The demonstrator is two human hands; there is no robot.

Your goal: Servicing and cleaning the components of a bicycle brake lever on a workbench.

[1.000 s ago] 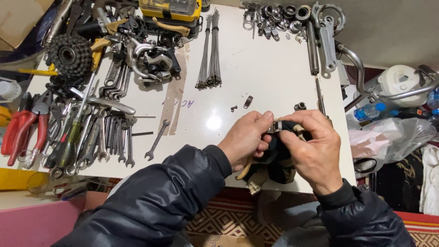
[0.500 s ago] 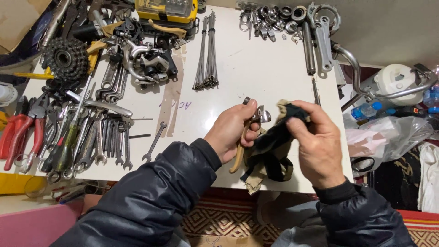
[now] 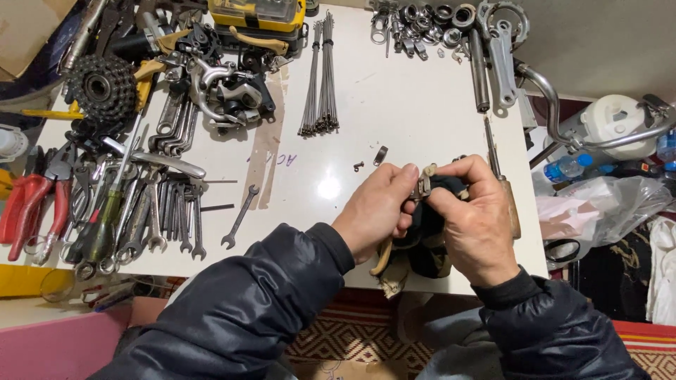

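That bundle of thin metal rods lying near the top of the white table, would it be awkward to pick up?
Probably. The bundle of spokes is long and thin, so it would likely flex and sag if lifted by one end. The rods look loose, fanning out at the lower end, so they may scatter or roll apart on the smooth white table.

Small metal clip [image 3: 424,184] on dark rag [image 3: 422,236], above table edge

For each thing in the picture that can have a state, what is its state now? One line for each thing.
Left hand: closed on the small metal part.
Right hand: grips the dark rag and the part.
Small metal part: held between both hands, above the table edge.
Dark rag: bunched, hanging under the hands.
Spokes: bundled, lying flat.
Red pliers: lying flat, handles apart.
Small wrench: lying alone on the white table.
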